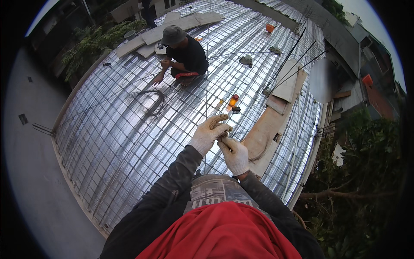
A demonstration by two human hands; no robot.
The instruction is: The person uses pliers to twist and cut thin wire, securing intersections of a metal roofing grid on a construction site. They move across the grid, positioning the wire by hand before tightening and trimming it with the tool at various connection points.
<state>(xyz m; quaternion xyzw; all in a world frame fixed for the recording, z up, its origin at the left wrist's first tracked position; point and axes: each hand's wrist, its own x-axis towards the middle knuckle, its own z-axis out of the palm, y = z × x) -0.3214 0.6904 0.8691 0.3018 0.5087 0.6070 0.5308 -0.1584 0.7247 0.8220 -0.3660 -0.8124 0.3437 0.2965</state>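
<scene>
My left hand (208,136), in a pale work glove with dirty fingertips, is raised in front of my body with its fingers curled together. Close against it, my right hand (236,157) wears a matching glove, thumb and fingers pinched. The fingertips of both hands meet; whatever lies between them is too small to make out. Beneath and beyond them spreads a steel rebar mesh (172,129) over shiny corrugated metal decking. Just past my hands lie an orange bottle-shaped thing (233,100) and a small black object (236,110).
A co-worker (187,54) in a hat squats ahead to the left, beside a coil of dark wire (160,101). Wooden boards (263,129) lie along the right; more planks (185,23) lie at the back. Long rods (293,56) jut up at the right. The deck edge (73,177) runs along the left.
</scene>
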